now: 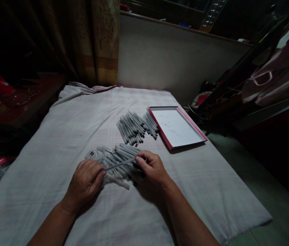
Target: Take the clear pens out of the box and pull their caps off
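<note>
A slim grey pen (120, 164) is stretched between my two hands over a loose pile. My left hand (85, 179) pinches its left end, and my right hand (152, 165) grips the other end with thumb and fingers. Beneath them lies a jumbled heap of clear and grey pen parts (116, 153), partly hidden by my hands. Farther back, several pens with dark tips (130, 126) lie stacked side by side. A smaller row of pens (149, 124) touches or nearly touches the box lid beside it; I cannot tell which.
A shallow white box lid with red sides (177, 126) rests open side up on the right. Pale checked cloth (65, 143) covers the table. Behind it are a wall (157, 58) and a curtain (106, 44). A pink bag (275, 71) hangs at right.
</note>
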A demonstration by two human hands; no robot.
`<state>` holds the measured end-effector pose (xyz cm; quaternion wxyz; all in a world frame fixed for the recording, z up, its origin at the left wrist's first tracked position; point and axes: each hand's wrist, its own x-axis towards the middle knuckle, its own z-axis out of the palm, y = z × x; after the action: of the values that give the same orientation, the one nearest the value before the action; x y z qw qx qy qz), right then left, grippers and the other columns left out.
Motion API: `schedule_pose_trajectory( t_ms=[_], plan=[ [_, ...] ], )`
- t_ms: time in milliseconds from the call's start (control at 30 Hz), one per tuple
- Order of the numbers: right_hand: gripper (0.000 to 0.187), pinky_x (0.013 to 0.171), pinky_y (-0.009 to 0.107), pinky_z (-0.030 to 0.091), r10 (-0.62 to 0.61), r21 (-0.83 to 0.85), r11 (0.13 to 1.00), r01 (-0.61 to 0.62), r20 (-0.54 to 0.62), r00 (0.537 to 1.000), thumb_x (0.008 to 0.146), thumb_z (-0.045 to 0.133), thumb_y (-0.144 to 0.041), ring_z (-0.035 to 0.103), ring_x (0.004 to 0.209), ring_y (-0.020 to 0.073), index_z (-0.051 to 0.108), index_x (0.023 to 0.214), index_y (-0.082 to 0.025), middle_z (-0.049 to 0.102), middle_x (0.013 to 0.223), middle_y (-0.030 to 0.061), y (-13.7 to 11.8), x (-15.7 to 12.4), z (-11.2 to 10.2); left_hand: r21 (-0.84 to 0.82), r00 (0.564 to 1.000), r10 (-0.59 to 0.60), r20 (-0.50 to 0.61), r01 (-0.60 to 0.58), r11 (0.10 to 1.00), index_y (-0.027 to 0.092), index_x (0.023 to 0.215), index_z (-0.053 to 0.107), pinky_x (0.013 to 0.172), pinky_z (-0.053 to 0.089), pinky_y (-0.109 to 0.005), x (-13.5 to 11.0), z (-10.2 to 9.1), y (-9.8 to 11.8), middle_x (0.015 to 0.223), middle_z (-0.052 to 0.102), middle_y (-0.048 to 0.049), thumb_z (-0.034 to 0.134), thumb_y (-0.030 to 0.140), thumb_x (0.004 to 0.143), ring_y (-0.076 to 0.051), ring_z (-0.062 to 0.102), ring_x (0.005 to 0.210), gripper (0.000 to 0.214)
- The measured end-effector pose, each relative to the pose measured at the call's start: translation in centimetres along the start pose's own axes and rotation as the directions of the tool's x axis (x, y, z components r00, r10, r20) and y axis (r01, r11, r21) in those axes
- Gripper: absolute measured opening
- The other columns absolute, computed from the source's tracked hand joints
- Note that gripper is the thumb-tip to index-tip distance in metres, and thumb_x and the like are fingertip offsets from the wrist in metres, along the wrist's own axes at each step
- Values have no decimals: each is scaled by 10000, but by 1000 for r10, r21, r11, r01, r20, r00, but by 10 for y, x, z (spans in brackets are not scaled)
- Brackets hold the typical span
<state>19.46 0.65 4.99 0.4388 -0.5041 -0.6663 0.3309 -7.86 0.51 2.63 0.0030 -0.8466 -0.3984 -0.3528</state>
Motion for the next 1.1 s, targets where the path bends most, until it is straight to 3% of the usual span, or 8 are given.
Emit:
schedule_pose_trajectory(
  t_ms=[233,333,400,500,600,833,1000,1100],
  plan=[
    [260,586,254,471,107,102,989,-108,13,994,859,639,-383,598,627,158,710,712,-181,664,649,18,2,0,1,17,1000,19,-4,-19,1000,236,962,629,830,494,-358,0,-3,-6,841,704,-24,511,298,973,-203,653,807,134],
    [243,583,253,462,122,114,987,-116,-42,992,839,626,-363,591,615,152,702,695,-183,666,652,18,4,0,-1,62,1000,-8,-13,9,998,239,985,619,834,490,-366,-4,-9,-16,865,712,-32,530,307,971,-216,659,829,113],
    [231,583,256,459,125,99,989,-113,-124,984,825,621,-354,589,605,151,696,687,-185,669,649,19,7,-1,-3,126,997,-59,-40,64,990,244,1000,615,834,483,-384,-7,-16,-26,881,715,-43,524,326,974,-235,661,848,125],
    [219,565,258,449,104,36,995,-98,-239,965,820,609,-332,575,567,146,686,674,-188,652,617,13,11,-2,-6,260,971,-214,-108,235,937,245,993,621,826,474,-411,-12,-29,-44,908,716,-62,487,382,991,-266,662,858,192],
    [219,570,262,452,13,-66,997,-31,-267,964,829,589,-295,564,552,142,661,644,-203,640,603,8,10,-3,-5,325,932,-314,-180,358,875,227,979,629,794,481,-402,-16,-36,-55,889,710,-54,480,397,994,-274,665,848,227],
    [230,620,273,494,-83,-198,979,46,-182,980,873,569,-265,625,605,162,675,674,-221,698,668,37,6,-3,1,221,977,-198,-82,211,952,258,999,617,817,481,-392,-17,-22,-49,899,737,-43,476,369,995,-251,680,851,180],
    [222,639,280,510,-73,-175,984,37,-205,976,885,571,-282,654,638,176,707,720,-223,721,697,45,9,-2,2,177,984,-159,-84,172,969,269,996,622,791,491,-375,-14,-20,-47,880,743,-28,490,398,992,-236,687,816,185],
    [186,656,276,520,-34,-109,994,14,-181,983,884,594,-308,668,673,177,749,880,-205,754,790,55,5,-1,4,115,987,-126,-103,138,984,265,986,632,759,504,-347,-8,-17,-36,852,742,-16,510,380,987,-212,684,779,168]
  ],
)
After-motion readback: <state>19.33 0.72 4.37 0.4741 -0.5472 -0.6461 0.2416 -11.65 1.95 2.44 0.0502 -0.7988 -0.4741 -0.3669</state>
